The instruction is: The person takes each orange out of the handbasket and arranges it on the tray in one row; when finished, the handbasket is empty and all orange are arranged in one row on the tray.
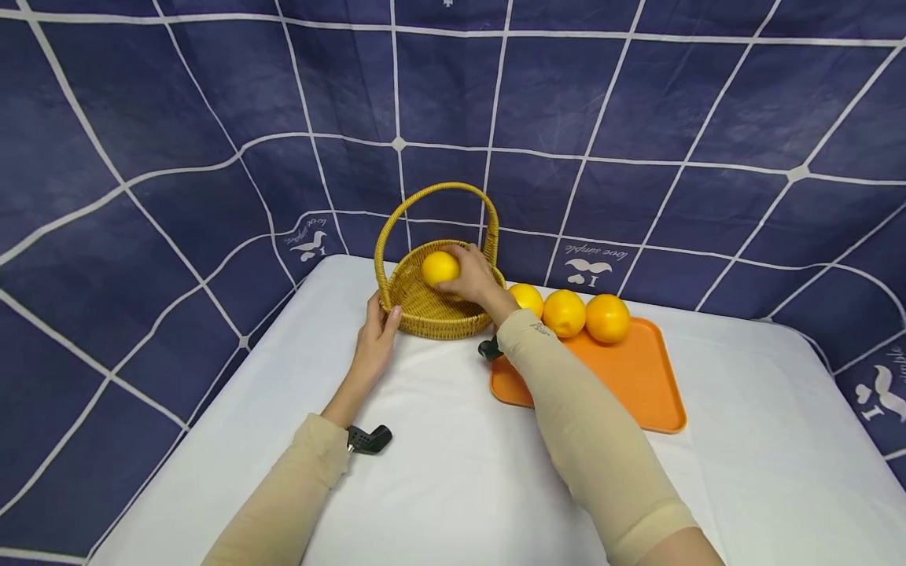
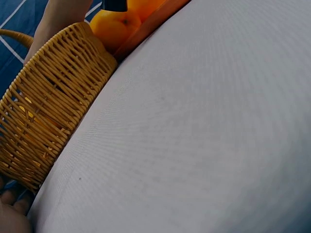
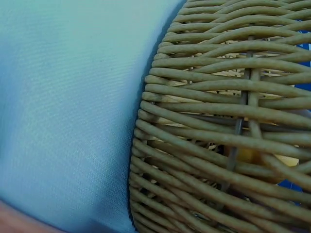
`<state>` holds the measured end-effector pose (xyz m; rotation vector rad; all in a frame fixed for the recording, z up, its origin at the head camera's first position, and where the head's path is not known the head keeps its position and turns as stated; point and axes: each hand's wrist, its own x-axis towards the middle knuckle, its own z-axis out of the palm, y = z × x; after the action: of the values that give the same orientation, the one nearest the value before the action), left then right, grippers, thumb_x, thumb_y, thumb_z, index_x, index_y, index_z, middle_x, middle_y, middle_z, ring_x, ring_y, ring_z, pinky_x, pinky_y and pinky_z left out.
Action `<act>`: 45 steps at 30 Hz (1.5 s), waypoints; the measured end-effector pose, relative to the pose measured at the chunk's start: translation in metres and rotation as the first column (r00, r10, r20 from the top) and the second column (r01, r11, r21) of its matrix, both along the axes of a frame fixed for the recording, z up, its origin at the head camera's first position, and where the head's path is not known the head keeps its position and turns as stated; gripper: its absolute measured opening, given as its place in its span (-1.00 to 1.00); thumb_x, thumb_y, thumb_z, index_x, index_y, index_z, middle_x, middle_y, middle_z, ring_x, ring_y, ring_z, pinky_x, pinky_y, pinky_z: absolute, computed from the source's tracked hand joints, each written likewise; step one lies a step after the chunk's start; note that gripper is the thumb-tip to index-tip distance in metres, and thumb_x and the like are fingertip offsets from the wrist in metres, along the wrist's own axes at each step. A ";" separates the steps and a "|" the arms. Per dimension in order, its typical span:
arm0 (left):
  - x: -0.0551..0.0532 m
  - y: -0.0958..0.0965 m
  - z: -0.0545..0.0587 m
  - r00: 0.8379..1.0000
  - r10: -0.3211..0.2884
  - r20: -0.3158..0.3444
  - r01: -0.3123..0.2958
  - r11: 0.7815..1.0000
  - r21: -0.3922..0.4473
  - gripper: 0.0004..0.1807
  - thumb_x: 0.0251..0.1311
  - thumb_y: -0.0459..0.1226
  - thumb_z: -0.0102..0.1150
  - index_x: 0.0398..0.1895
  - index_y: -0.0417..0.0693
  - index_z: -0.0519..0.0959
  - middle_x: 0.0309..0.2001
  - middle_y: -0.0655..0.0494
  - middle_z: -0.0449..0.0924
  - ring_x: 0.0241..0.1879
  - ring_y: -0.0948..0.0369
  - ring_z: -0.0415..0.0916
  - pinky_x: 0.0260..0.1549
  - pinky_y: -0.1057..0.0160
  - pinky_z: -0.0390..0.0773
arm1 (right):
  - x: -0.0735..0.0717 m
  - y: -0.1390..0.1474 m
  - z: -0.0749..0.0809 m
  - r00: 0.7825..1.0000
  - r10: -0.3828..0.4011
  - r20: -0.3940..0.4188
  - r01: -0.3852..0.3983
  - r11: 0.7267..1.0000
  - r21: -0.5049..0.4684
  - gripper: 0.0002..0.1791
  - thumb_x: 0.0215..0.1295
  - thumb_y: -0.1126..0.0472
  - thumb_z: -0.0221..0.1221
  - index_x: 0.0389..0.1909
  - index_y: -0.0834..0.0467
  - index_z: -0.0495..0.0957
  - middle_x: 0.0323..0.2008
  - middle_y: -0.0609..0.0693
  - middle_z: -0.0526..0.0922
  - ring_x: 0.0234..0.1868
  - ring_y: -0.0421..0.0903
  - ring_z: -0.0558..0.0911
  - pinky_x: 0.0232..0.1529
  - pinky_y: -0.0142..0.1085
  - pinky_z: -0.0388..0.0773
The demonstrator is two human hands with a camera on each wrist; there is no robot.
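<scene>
A woven wicker basket (image 1: 440, 328) with a tall arched handle stands upright on the white table. At its left side my left hand (image 1: 375, 336) holds the rim near the foot of the handle, thumb in front. My right hand (image 1: 470, 273) reaches in over the right rim and grips an orange (image 1: 440, 269) inside the handle's arch, above the woven bottom. Left-hand fingertips (image 2: 19, 206) appear by the end of the basket wall in the left wrist view. Close weave of the basket (image 3: 218, 111) fills much of the right wrist view, with a bit of orange colour behind it.
Right of the basket lies an orange plastic tray (image 1: 637, 385), partly covered by my right forearm. Three oranges (image 1: 564, 313) sit in a row along its far edge. A dark blue cloth (image 1: 602, 94) with white lines hangs behind and to the left of the table.
</scene>
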<state>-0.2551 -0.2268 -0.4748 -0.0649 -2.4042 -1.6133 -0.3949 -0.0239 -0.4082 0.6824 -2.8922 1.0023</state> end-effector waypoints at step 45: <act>0.004 -0.001 0.000 1.000 -0.019 0.013 0.020 0.999 -0.026 -0.23 0.65 0.16 -0.24 0.74 0.14 -0.13 0.67 -0.17 0.07 0.65 -0.04 0.06 0.62 -0.06 0.16 | 0.127 0.142 0.061 0.993 -0.078 -0.087 0.055 0.969 -0.242 -0.29 0.22 -0.13 0.47 0.38 -0.18 0.46 0.26 -0.09 0.60 0.16 0.08 0.60 0.08 0.08 0.65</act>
<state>-0.2510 -0.2283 -0.4744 -0.0833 -2.4418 -1.5959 -0.2684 0.1177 -0.3475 0.5960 -2.6334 1.2452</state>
